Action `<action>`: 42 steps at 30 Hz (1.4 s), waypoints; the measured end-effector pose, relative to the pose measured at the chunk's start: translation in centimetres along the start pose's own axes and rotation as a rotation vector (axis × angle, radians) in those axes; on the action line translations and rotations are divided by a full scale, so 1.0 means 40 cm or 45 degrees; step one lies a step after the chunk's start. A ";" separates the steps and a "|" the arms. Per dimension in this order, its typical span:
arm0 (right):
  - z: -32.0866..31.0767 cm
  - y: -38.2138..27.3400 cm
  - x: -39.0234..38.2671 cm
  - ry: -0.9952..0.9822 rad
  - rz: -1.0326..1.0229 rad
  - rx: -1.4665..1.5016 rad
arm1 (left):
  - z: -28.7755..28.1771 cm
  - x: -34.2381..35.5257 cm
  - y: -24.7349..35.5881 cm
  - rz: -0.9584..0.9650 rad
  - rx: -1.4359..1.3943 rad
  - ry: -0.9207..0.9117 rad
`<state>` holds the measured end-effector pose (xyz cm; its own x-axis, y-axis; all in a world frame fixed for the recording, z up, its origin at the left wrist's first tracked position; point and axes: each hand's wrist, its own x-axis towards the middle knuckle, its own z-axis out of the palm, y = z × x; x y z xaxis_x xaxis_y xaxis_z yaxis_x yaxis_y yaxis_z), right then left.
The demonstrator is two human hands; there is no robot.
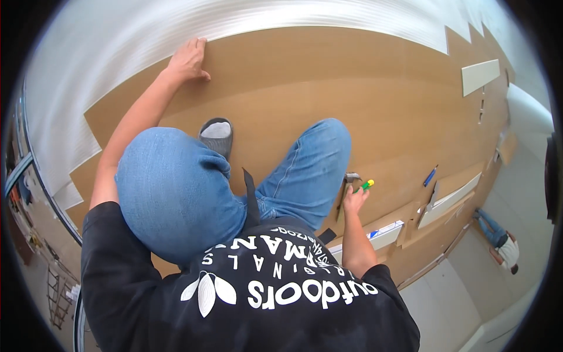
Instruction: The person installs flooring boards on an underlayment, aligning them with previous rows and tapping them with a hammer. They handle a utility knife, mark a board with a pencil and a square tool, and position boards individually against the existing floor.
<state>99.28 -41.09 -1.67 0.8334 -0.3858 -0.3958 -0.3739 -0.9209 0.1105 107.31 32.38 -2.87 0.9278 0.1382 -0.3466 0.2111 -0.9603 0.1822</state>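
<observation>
- Head view: lays the left hand (189,60) palm down on a large brown board (328,70), fingers straight and close together over the far edge, thumb spread away from them.
- Spreads the same brown board beneath and between both hands, and well beyond the right one.
- Closes the right hand (354,201) around a slim green tool (365,186) with a yellow end, pointing away from the body and to the right. Cannot tell its exact kind.
- Has a hammer (352,176) lying just left of the right hand, head slightly beyond the fingers. Cannot tell contact or gap between handle and hand.
- Shows a blue pen-like tool (430,176) right of the right hand, and past it a pale strip (450,201) on brown pieces.
- Shows a white strip (388,233) with blue marks nearer the body, beside the right forearm.
- Bends two knees in blue jeans (176,188) between the hands, with a dark slipper (216,139) just nearer the body than the left hand.
- Stretches shiny white sheeting (252,17) past the left fingertips.
- Includes another person (501,240) well apart, far right of the right hand.
</observation>
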 end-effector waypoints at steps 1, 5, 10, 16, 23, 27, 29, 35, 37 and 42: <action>-0.025 -0.051 -0.026 0.023 0.070 -0.102 | -0.016 -0.013 0.010 -0.019 -0.001 0.024; -0.057 -0.150 -0.008 -0.248 -0.141 -0.385 | 0.007 -0.047 -0.042 -0.070 -0.060 0.028; 0.008 -0.039 0.158 -0.573 -1.173 -0.551 | -0.061 0.001 0.025 0.025 -0.065 -0.096; -0.049 -0.144 0.179 -0.526 -0.658 0.042 | -0.019 -0.073 -0.032 -0.134 -0.129 0.020; -0.494 -0.678 0.325 0.209 -0.948 0.150 | -0.002 0.013 -0.028 -0.082 -0.234 -0.146; -0.799 -0.976 0.457 0.076 -1.013 -0.343 | -0.067 0.018 0.004 -0.185 -0.355 -0.022; -0.856 -1.027 0.575 0.251 -1.199 -0.532 | -0.065 0.014 0.027 -0.206 -0.331 -0.042; -0.958 -1.306 0.641 0.337 -1.249 -1.135 | -0.082 0.071 0.077 -0.166 -0.358 -0.031; -0.929 -1.356 0.648 0.290 -1.260 -1.225 | -0.097 0.072 0.107 -0.180 -0.304 -0.098; -0.858 -1.413 0.706 0.235 -1.293 -1.416 | -0.112 0.068 0.128 -0.195 -0.165 -0.122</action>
<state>157.94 -1.84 12.19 0.6100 0.4954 -0.6184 0.7909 -0.3324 0.5138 112.29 28.93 1.23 0.8499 0.2503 -0.4638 0.3906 -0.8899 0.2356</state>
